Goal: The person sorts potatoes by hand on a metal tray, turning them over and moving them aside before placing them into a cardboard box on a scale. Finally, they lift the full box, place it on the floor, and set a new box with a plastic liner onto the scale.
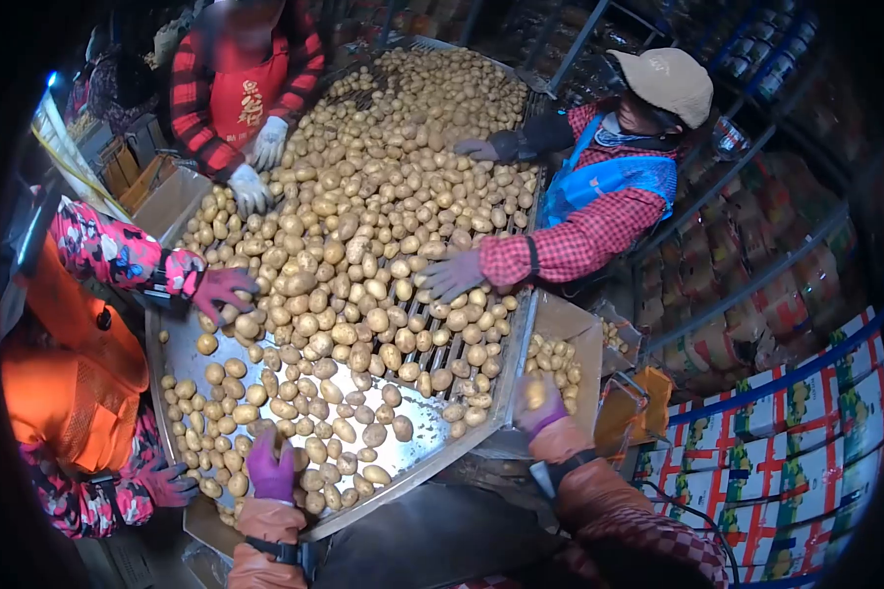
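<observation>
My left hand point(270, 469), in a purple glove, reaches over the near left part of the sorting table point(427, 444). Its thumb stands apart from the fingers, and the fingertips are among loose potatoes point(344, 430). At the table's right edge, my right hand point(542, 410), also gloved in purple, is closed on a yellowish potato point(534, 394). That hand is in front of a carton point(578, 339) with potatoes inside; the hold is slightly blurred.
Across the table, a person in a red apron point(241, 103) and one in a blue apron point(609, 177) have gloved hands on the potato pile. A person in orange point(74, 363) works at the left. Stacked printed boxes point(786, 442) stand at the right.
</observation>
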Available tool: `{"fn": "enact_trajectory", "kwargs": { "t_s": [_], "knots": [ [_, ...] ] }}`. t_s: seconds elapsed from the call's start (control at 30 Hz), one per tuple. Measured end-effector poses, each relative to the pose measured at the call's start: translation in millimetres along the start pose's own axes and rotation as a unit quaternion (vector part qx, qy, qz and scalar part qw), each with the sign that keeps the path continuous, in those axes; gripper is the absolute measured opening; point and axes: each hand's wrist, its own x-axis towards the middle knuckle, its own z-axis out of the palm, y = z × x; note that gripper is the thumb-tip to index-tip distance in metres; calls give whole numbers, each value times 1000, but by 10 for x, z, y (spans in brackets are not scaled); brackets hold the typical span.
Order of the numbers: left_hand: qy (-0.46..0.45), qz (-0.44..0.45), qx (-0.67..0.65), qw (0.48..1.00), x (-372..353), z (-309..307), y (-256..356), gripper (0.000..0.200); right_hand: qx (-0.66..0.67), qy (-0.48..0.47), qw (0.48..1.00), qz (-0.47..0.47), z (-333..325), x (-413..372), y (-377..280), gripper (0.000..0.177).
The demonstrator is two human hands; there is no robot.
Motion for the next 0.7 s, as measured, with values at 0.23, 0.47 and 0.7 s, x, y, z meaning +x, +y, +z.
{"fn": "enact_trajectory", "kwargs": {
  "t_s": [0.23,0.47,0.7],
  "knots": [
    [-134,67,248,957,-160,224,402,78,-11,89,993,-75,-752,179,-730,47],
    [-91,-198,270,938,476,-100,-129,75,213,20,975,-53,-760,274,-590,51],
    [-89,-85,263,957,-232,7,595,67,79,76,988,-108,-786,207,-745,56]
  ]
}}
